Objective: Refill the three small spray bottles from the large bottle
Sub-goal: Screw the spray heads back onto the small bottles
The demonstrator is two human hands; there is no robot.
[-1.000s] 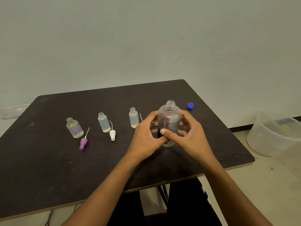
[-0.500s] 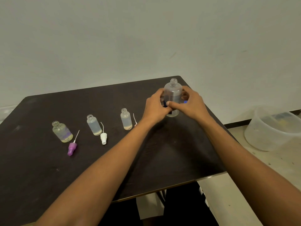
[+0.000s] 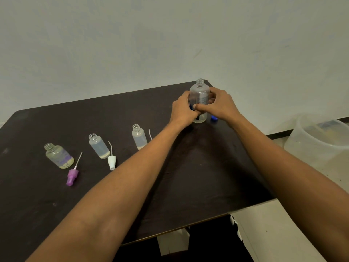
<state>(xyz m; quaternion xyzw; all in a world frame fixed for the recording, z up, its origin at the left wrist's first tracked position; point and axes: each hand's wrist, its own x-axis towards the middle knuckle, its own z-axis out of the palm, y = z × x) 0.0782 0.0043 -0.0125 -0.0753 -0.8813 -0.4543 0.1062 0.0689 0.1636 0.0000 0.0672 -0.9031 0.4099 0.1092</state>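
Note:
The large clear bottle (image 3: 200, 95), uncapped, stands upright near the table's far right corner. My left hand (image 3: 184, 110) and my right hand (image 3: 220, 104) are both wrapped around its lower body. Its blue cap (image 3: 214, 118) lies just right of it, partly hidden by my right hand. Three small uncapped bottles stand in a row to the left: one (image 3: 139, 137) nearest my left arm, one (image 3: 98, 146) in the middle, one (image 3: 59, 156) at the far left. A white spray top (image 3: 111, 162) and a purple spray top (image 3: 72, 176) lie beside them.
The dark table (image 3: 198, 176) ends at a front edge close to my body. A thin white dip tube (image 3: 150, 134) shows beside my left forearm. A translucent plastic tub (image 3: 321, 140) sits on the floor to the right. A plain wall stands behind.
Both hands have carried the large bottle away from me toward the far right corner of the table. The small bottles and spray tops have stayed put.

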